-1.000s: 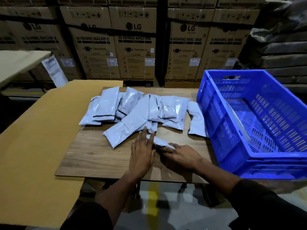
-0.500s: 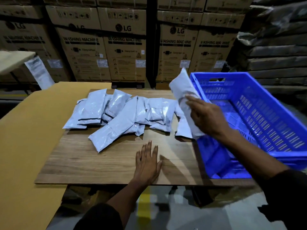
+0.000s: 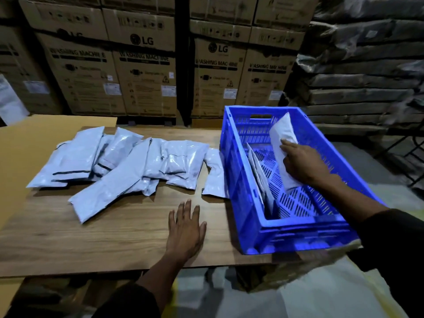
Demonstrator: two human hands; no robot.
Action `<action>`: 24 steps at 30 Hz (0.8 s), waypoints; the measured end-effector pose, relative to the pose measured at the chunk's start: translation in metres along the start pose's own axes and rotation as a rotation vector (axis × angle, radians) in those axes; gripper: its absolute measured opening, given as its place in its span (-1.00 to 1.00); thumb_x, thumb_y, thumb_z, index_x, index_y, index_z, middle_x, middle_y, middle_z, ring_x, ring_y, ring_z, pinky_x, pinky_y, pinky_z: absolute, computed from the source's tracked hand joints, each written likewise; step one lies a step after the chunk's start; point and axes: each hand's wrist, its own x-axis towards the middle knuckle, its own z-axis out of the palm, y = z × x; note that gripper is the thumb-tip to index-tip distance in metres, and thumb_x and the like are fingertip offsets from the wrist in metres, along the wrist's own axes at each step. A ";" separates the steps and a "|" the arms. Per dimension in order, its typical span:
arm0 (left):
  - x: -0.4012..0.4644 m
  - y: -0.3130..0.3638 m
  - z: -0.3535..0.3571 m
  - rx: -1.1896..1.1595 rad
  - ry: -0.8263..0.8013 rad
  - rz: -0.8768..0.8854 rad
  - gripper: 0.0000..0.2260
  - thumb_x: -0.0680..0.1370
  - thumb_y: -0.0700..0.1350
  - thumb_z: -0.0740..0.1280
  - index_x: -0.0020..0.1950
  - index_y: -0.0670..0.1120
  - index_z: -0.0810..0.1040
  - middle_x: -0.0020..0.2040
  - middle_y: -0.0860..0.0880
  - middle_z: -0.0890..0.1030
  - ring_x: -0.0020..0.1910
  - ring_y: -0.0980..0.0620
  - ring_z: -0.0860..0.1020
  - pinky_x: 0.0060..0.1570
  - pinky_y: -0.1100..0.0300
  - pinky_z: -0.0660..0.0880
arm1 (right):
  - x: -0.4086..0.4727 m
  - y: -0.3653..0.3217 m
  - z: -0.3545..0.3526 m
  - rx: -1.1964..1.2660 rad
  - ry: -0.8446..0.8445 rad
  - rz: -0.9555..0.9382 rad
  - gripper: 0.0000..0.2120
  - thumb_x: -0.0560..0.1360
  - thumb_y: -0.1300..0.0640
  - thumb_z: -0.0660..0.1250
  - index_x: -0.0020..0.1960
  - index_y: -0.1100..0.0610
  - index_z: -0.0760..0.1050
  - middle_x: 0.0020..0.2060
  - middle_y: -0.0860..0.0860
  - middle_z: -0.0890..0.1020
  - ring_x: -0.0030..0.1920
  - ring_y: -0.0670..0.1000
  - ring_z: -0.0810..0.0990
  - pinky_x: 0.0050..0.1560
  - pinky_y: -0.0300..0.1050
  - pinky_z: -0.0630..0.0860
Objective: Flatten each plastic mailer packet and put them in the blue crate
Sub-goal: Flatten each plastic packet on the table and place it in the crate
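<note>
- the right hand (image 3: 302, 165) grips a flattened white packet (image 3: 283, 143) inside the blue crate (image 3: 243, 198); half a second ago it held the same packet up above the crate's near-left rim, so the packet has moved over the wall and down toward the slotted floor.
- the fingers curl over the packet's top face; the thumb is hidden beneath.
- the packet is tilted, its far end higher, near the crate's far wall.
- other flat packets (image 3: 259, 177) stand on edge against the crate's left wall.
- the left hand (image 3: 185, 230) lies flat on the wooden table (image 3: 91, 239), fingers straight and spread, holding nothing, in much the same spot as before.
- the pile of packets (image 3: 128, 166) waiting on the table looks unchanged; one lone packet (image 3: 215, 173) lies just beside the crate's left wall.
- cardboard boxes (image 3: 144, 72) are stacked behind the table.
</note>
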 end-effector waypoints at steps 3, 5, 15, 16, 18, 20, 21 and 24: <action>0.000 -0.002 0.003 -0.024 0.030 -0.021 -0.47 0.56 0.17 0.08 0.41 -0.05 0.50 0.46 -0.18 0.44 0.42 -0.22 0.40 0.34 -0.28 0.34 | -0.003 0.004 0.032 -0.121 -0.256 -0.062 -0.61 0.52 0.28 0.23 0.34 0.28 0.46 0.51 0.14 0.34 0.21 0.31 0.56 0.12 0.13 0.51; 0.000 -0.002 0.004 -0.015 0.039 -0.031 -0.47 0.56 0.18 0.08 0.43 -0.04 0.48 0.48 -0.15 0.42 0.44 -0.20 0.39 0.36 -0.27 0.31 | -0.002 0.004 0.051 -0.161 -0.377 -0.115 -0.65 0.53 0.28 0.20 0.31 0.27 0.45 0.52 0.15 0.31 0.23 0.29 0.55 0.12 0.11 0.51; 0.001 -0.001 0.007 -0.011 0.059 -0.041 -0.46 0.52 0.18 0.13 0.41 -0.05 0.50 0.46 -0.16 0.44 0.42 -0.20 0.40 0.37 -0.26 0.27 | 0.006 -0.007 0.099 0.062 -0.430 -0.192 -0.77 0.41 0.32 0.22 0.06 0.24 0.45 0.13 0.20 0.54 0.10 0.31 0.58 0.01 0.20 0.54; 0.001 -0.001 0.007 -0.012 0.056 -0.042 -0.46 0.52 0.18 0.13 0.40 -0.05 0.50 0.46 -0.16 0.44 0.42 -0.20 0.40 0.37 -0.26 0.27 | 0.006 -0.010 0.098 0.100 -0.424 -0.191 -0.77 0.42 0.32 0.21 0.07 0.25 0.45 0.14 0.20 0.54 0.11 0.31 0.57 0.02 0.21 0.54; 0.002 -0.001 0.008 -0.017 0.058 -0.042 -0.46 0.52 0.18 0.13 0.40 -0.06 0.50 0.46 -0.16 0.44 0.42 -0.21 0.41 0.37 -0.26 0.26 | 0.005 -0.017 0.091 0.146 -0.410 -0.175 -0.75 0.46 0.35 0.22 0.12 0.32 0.47 0.23 0.25 0.53 0.18 0.32 0.54 0.11 0.20 0.51; 0.001 -0.001 0.008 -0.022 0.055 -0.045 -0.46 0.51 0.18 0.13 0.40 -0.05 0.51 0.46 -0.16 0.45 0.42 -0.21 0.41 0.37 -0.26 0.26 | 0.002 -0.022 0.083 0.154 -0.414 -0.149 -0.71 0.47 0.38 0.21 0.18 0.38 0.45 0.38 0.32 0.43 0.32 0.32 0.47 0.25 0.14 0.45; 0.002 -0.001 0.009 -0.022 0.054 -0.047 -0.46 0.51 0.18 0.13 0.40 -0.05 0.51 0.46 -0.16 0.45 0.41 -0.21 0.42 0.37 -0.26 0.26 | 0.002 -0.024 0.080 0.160 -0.420 -0.137 -0.69 0.47 0.40 0.20 0.21 0.38 0.43 0.45 0.34 0.34 0.38 0.32 0.42 0.30 0.11 0.42; 0.001 -0.002 0.009 -0.032 0.068 -0.045 -0.47 0.50 0.17 0.15 0.38 -0.06 0.52 0.45 -0.16 0.47 0.40 -0.21 0.43 0.36 -0.25 0.26 | 0.000 -0.029 0.074 0.212 -0.446 -0.089 -0.41 0.48 0.44 0.18 0.50 0.28 0.20 0.58 0.30 -0.06 0.51 0.32 0.21 0.36 0.07 0.34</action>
